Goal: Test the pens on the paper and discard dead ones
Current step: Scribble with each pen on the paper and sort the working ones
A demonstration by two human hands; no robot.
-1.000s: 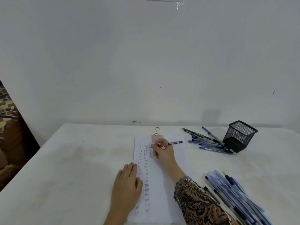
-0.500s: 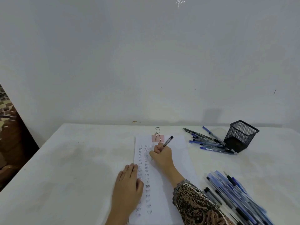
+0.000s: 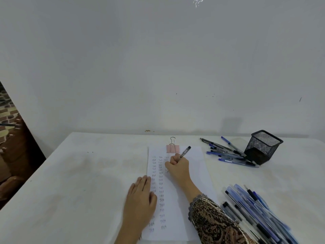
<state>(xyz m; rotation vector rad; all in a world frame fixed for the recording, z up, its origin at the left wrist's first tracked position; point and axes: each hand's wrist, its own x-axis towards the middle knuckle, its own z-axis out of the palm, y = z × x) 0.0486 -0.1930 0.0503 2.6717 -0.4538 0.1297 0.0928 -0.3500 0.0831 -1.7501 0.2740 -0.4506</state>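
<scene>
pen (image 3: 185, 151) in right hand (image 3: 176, 167), tip perhaps touching paper (image 3: 197, 173)

The light is soft, even and flat, with a cool grey cast on the plain white wall (image 3: 158, 67). Far right of the right hand's (image 3: 177, 166) grip on the black-capped clear pen (image 3: 185, 151), the black wire-mesh pen cup (image 3: 263, 147) throws a faint, blurred shadow up the wall. High above the grip a small glint sparkles at the top edge. The white table's (image 3: 79, 182) edges splay outward from wide-angle distortion. Handwriting on the white paper sheet (image 3: 197, 169) beside the grip looks soft, and the heap of blue pens (image 3: 255, 208) lower right of it is smeared.
</scene>
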